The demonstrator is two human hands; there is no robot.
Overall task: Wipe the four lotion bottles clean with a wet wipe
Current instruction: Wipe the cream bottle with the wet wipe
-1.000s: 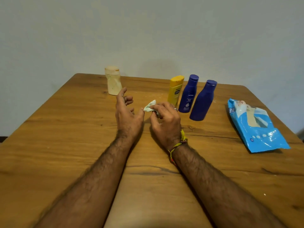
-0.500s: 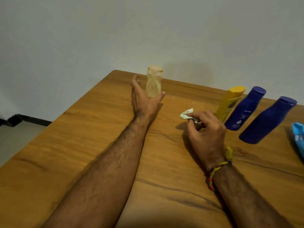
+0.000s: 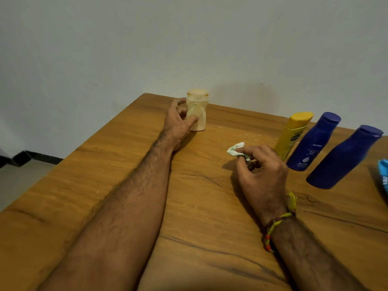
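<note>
A cream bottle [image 3: 198,106] stands upright near the far left corner of the wooden table [image 3: 105,185]. My left hand [image 3: 178,124] wraps around it, thumb across its front and fingers behind. My right hand [image 3: 260,171] rests mid-table, pinching a crumpled wet wipe [image 3: 235,149] that sticks out past the fingertips. To the right stand a yellow bottle [image 3: 292,133], a blue bottle [image 3: 312,143] with a white label, and a second blue bottle [image 3: 344,158], all upright in a row.
A blue wipes pack [image 3: 383,177] shows only at the right edge of the table. The table's far edge sits against a pale wall [image 3: 189,38]. Floor and dark skirting [image 3: 23,158] lie off the table's left side.
My left hand reached forward from mid-table to the cream bottle and closed around it. My head turned left, shifting the other bottles and pack rightward. The right hand kept the wipe.
</note>
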